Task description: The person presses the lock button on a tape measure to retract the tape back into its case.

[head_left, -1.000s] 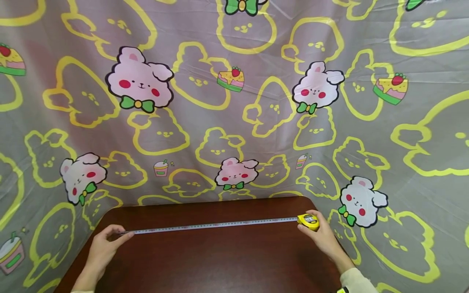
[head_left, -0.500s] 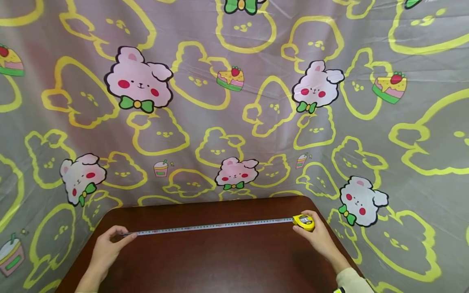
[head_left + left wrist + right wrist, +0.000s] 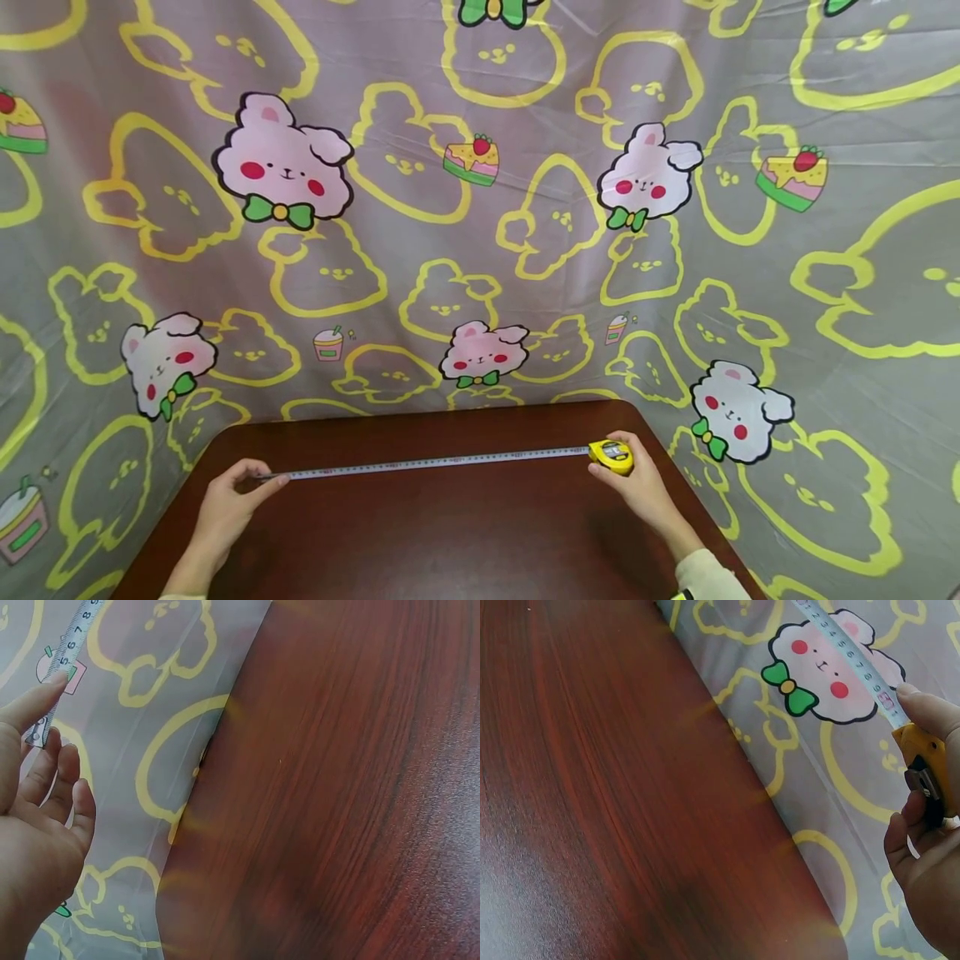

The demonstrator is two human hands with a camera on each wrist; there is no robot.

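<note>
**Your left hand (image 3: 225,510) and right hand (image 3: 642,487) stretch a compact yellow-cased tape measure (image 3: 611,456) between them**

Your left thumb and forefinger pinch the free end of the thin white blade (image 3: 442,460), marked with dark and red figures. The end tab shows between your left thumb and fingers, and numerals run on past the thumb tip; your other left fingers curve loosely just below. Your right thumb and curled fingers hold the rounded case, a black-and-silver fitting near the lower fingertips. The blade leaves the case just beside your right thumb tip and runs straight across to your left fingers. Beneath both hands lies the glossy red-brown wood-grained table (image 3: 435,537). Beyond your fingertips hangs a grey cloth (image 3: 536,237) printed with yellow outlines and white rabbits. A pale cuff (image 3: 705,573) sits behind your right hand.
</note>
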